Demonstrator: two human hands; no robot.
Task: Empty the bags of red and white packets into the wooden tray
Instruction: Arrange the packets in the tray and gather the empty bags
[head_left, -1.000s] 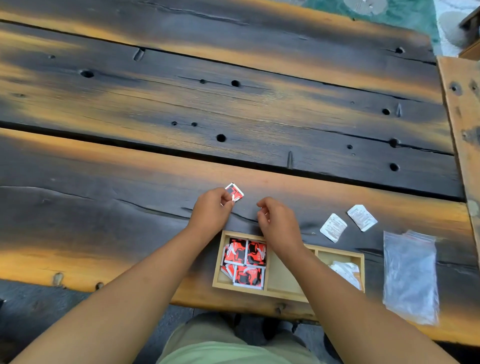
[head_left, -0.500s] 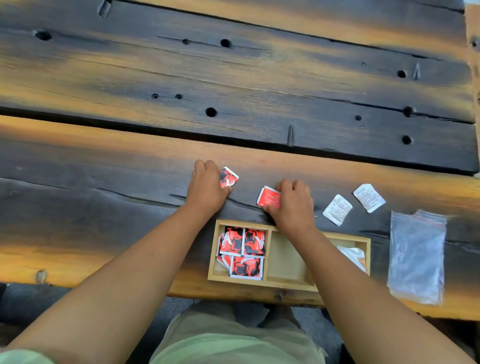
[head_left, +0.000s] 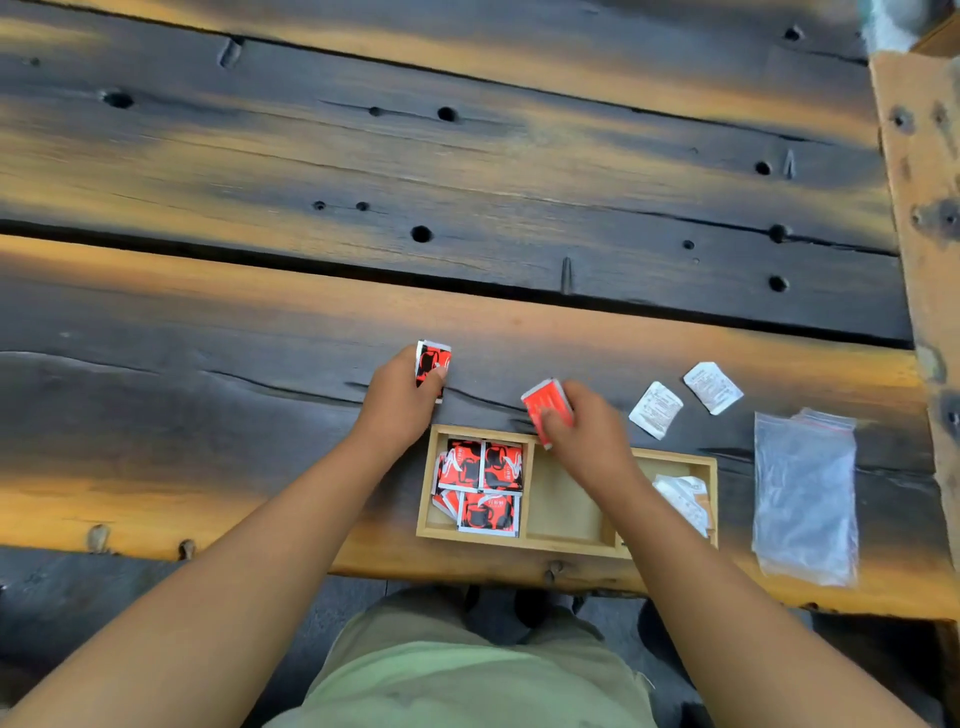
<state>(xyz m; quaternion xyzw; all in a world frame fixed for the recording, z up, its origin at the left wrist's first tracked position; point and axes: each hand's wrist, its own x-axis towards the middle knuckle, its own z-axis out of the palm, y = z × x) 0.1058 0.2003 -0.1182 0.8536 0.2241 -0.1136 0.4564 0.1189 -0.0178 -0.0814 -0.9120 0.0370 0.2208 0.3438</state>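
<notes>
A wooden tray (head_left: 566, 543) with three compartments sits at the near table edge. Its left compartment holds several red packets (head_left: 483, 480), the middle one is bare, and the right one holds white packets (head_left: 683, 493). My left hand (head_left: 400, 402) grips a red packet (head_left: 432, 361) just beyond the tray's left corner. My right hand (head_left: 587, 436) holds another red packet (head_left: 545, 408) over the tray's far rim. Two white packets (head_left: 655, 409) (head_left: 712, 387) lie on the table to the right. Clear plastic bags (head_left: 804, 493) lie flat right of the tray.
The table (head_left: 260, 338) is made of dark scorched planks with a deep gap running across it and several holes. A lighter wooden beam (head_left: 930, 208) runs along the right side. My lap in green trousers is below the table edge.
My right hand has lifted its red packet off the table toward the tray. My left hand has turned its red packet more upright.
</notes>
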